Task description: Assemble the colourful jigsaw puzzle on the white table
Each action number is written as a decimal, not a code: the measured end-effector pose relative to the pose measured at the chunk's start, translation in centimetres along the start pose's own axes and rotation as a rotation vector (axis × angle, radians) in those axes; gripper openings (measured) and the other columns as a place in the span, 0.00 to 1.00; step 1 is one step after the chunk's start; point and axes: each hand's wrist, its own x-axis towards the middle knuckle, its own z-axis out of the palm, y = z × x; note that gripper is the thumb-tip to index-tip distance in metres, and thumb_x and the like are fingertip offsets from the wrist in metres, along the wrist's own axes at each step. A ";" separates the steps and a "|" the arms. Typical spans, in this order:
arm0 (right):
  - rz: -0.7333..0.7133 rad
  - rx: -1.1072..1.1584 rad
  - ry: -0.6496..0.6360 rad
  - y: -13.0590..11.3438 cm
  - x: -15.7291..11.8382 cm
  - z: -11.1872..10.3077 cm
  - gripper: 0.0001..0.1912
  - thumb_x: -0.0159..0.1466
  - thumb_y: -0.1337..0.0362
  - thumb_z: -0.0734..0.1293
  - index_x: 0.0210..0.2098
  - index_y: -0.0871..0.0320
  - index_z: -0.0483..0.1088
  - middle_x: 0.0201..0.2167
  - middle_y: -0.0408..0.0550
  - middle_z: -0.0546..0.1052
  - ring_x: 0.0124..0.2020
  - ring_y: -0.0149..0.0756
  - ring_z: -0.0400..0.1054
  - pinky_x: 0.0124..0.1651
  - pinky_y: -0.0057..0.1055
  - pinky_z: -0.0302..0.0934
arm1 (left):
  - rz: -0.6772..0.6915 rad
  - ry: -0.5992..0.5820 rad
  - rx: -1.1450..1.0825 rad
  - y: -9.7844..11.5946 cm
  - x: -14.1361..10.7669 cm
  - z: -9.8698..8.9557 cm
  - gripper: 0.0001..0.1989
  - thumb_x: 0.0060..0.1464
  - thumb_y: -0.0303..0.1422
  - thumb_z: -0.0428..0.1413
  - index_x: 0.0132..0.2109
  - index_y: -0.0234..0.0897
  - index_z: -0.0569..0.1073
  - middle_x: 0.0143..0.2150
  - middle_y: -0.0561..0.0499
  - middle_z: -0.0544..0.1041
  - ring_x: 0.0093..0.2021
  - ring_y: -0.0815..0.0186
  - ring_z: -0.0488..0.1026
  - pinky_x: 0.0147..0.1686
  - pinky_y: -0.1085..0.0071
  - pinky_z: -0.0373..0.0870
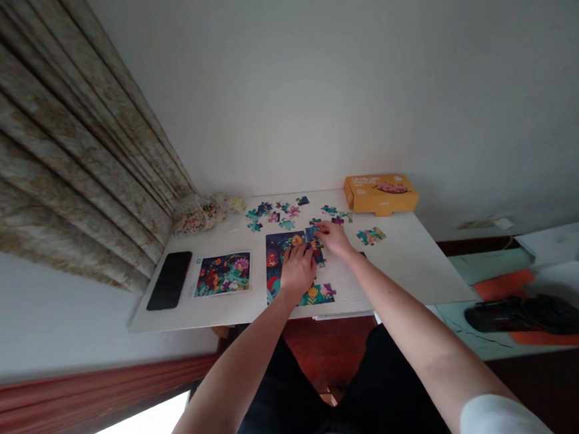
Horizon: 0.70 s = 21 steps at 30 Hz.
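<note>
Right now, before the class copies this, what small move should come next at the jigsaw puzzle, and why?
Probably press the pieces under the right hand snugly onto the part-built puzzle, because they sit at its unfinished edge, while the left hand rests flat on it, steadying it.

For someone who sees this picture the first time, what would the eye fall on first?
The colourful jigsaw puzzle on the white table comes first, with the left hand and right hand resting on it at the centre. Next come the orange box at the table's far right corner and the printed picture card left of the puzzle.
</note>
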 end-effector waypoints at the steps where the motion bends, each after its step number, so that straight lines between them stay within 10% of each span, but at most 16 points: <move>1: -0.006 -0.018 -0.005 0.1 0.0 -0.1 0.13 0.58 0.61 0.73 0.43 0.55 0.79 0.28 0.42 0.82 0.29 0.36 0.75 0.34 0.30 0.67 | -0.002 -0.001 -0.002 0.0 0.0 0.0 0.17 0.66 0.27 0.52 0.58 0.37 0.77 0.61 0.40 0.78 0.63 0.50 0.73 0.68 0.49 0.63; 21: -0.135 -0.527 -0.126 -2.6 0.1 -0.2 0.11 0.64 0.70 0.71 0.46 0.57 0.80 0.46 0.55 0.81 0.41 0.42 0.76 0.48 0.36 0.69 | -0.007 -0.006 -0.010 0.1 0.0 -0.2 0.17 0.65 0.27 0.53 0.58 0.38 0.77 0.61 0.39 0.77 0.63 0.50 0.72 0.67 0.49 0.63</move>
